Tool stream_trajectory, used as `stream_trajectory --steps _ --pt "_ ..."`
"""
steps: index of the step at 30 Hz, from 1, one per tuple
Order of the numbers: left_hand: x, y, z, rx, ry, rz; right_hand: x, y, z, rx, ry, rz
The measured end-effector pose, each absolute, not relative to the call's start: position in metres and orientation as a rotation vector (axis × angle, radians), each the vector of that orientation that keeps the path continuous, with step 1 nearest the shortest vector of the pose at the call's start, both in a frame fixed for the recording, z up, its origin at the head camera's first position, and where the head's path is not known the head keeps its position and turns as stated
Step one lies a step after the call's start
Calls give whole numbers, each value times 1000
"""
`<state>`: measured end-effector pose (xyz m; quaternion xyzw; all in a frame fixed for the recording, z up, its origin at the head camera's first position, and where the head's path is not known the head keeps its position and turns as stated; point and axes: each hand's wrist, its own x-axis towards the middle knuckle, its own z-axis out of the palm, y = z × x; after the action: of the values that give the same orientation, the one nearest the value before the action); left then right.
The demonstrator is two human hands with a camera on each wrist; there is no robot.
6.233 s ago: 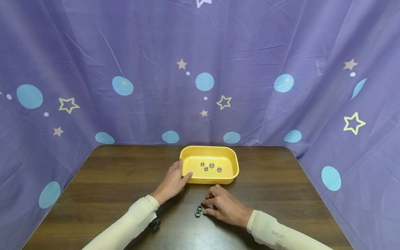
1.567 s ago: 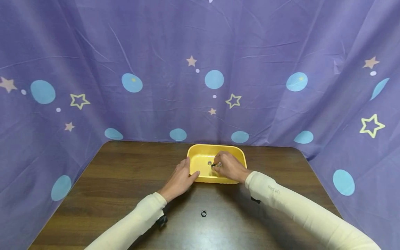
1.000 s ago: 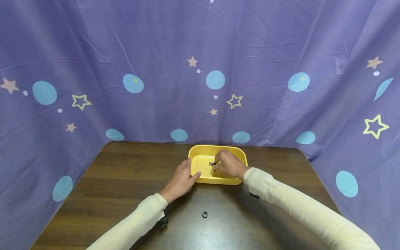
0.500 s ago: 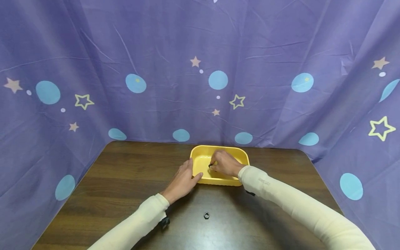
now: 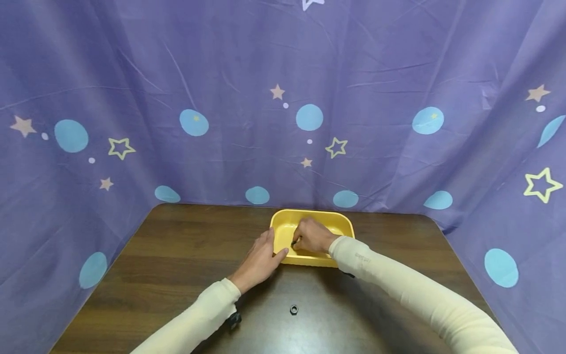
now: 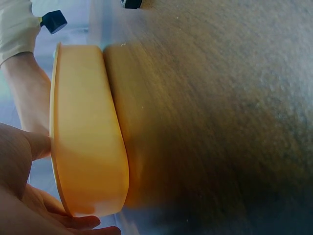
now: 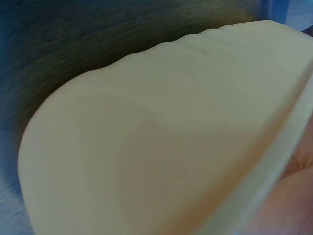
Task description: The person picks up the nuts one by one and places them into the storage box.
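Note:
A yellow plastic tray (image 5: 311, 261) stands near the back of the table. My left hand (image 5: 258, 258) grips its front left corner. In the left wrist view the thumb lies at the tray's rim and the fingers rest around the end wall (image 6: 88, 132). Inside the tray, my right hand (image 5: 313, 235) pinches a black hex nut (image 5: 294, 243) low near the floor. Silver nuts seen there earlier are hidden behind that hand. On the table in front lies another black hex nut (image 5: 294, 309). The tray's outer wall (image 7: 146, 122) fills most of the right wrist view.
The dark wooden table (image 5: 185, 246) ends at a purple curtain (image 5: 221, 98) behind and at both sides. Small black wrist devices show under both sleeves, one beneath the left sleeve (image 5: 190, 314).
Of two black nuts on the table, one has gone into the tray in my right hand. Over the last second that hand has shifted left and toward me inside the tray. The left hand keeps its hold.

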<state>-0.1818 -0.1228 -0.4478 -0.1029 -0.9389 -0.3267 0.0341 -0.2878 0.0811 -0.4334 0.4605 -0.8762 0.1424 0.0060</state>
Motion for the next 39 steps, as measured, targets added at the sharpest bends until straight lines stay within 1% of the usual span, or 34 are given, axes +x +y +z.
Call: stream_trajectory --steps 13,20,21,24,27,28,29,34,36,39 --pt "-180 -118 -455 -317 -2861 -1035 -284 73 -443 1423 -2688 373" --pt "-181 -118 -456 -327 -2854 -1029 -283 79 -443 1466 -2631 421" --pt "-181 -118 -455 -333 -2852 -1024 -289 82 -451 1477 -2602 426" --pt "-183 -117 -453 -346 -2846 -1018 -288 87 -451 1478 -2568 469" --pt "-183 -118 -452 -347 -2846 -1022 -285 93 -449 1442 -2563 521" --pt "-183 -118 -451 -344 -2845 -1025 -277 93 -441 1425 -2583 550" --pt "-183 -118 -451 -341 -2845 -1028 -281 98 -448 1434 -2563 558" --pt "-184 -120 -453 -310 -2847 -1056 -276 108 -445 1429 -2538 598" --pt "-184 -121 -454 -303 -2846 -1061 -268 109 -437 1387 -2561 610" --pt "-185 -122 -454 -304 -2845 -1060 -263 114 -436 1312 -2587 621"
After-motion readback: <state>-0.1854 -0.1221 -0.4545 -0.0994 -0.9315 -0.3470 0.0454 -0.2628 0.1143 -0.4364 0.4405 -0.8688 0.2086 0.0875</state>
